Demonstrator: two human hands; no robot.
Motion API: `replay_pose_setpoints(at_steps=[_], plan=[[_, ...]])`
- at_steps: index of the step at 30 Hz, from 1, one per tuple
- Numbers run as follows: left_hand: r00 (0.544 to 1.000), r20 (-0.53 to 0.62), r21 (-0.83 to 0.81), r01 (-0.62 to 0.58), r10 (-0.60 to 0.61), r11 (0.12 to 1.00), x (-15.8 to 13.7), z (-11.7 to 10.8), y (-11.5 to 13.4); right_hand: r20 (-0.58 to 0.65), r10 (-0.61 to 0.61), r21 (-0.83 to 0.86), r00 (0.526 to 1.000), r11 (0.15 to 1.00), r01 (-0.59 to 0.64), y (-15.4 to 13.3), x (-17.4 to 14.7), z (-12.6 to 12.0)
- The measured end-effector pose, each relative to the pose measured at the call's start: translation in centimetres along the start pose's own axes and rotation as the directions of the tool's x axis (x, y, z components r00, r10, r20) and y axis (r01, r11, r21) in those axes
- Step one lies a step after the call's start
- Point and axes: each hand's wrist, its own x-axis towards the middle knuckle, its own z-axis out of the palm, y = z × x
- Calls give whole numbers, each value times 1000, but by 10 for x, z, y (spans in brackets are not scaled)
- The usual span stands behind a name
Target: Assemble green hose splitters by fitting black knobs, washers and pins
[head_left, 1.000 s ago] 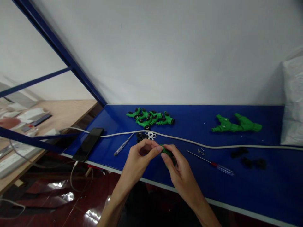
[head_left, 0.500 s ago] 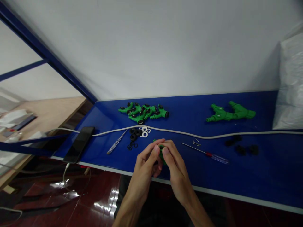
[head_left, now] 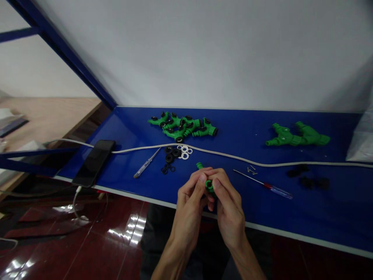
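Both hands are closed around one green Y-shaped hose connector [head_left: 209,186] above the front of the blue table. My left hand [head_left: 190,194] grips its left side and my right hand [head_left: 230,198] its right, thumbs near a round opening. One green end shows beyond the fingertips; the rest is hidden. Behind my hands lie white ring washers [head_left: 184,156], black rubber rings [head_left: 169,158] and small black O-rings [head_left: 164,169]. Small screws [head_left: 253,170] and a screwdriver with a clear handle [head_left: 281,192] lie to the right of my right hand.
Several green connectors with black fittings [head_left: 177,134] lie at the back; plain green ones [head_left: 313,137] are back right. A white cable [head_left: 233,157] crosses the table [head_left: 239,122]. A phone [head_left: 94,161], a clear screwdriver [head_left: 145,165], black parts [head_left: 313,182] and a white bag [head_left: 363,140] surround the work.
The head view has shifted, so the table contents appear farther right. My hands still grip the green connector, which is turned so that its round opening and one end show more clearly.
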Motion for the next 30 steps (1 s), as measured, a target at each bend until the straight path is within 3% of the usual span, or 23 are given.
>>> replay_pose_setpoints(at_steps=[4,7,10,14,27,30], plan=[[1000,14,43,-16,15,999,-3,-1,-2,-27,-3,-82,1000,997,1,0,1,2],[995,43,120,-97,93,988,-5,-3,-1,-31,-47,-152,998,988,42,0,2,3],[980,50,209,-196,190,958,-4,-4,1,-26,-70,-152,997,986,65,-1,2,3],[971,112,240,-234,213,942,0,-6,1,-37,-45,-112,998,993,40,0,1,2],[998,68,70,-20,16,997,-3,-9,-4,-159,-48,-169,986,985,20,6,-6,13],[997,69,80,-35,30,996,-5,-8,-5,-209,-66,-147,976,988,35,8,-8,15]])
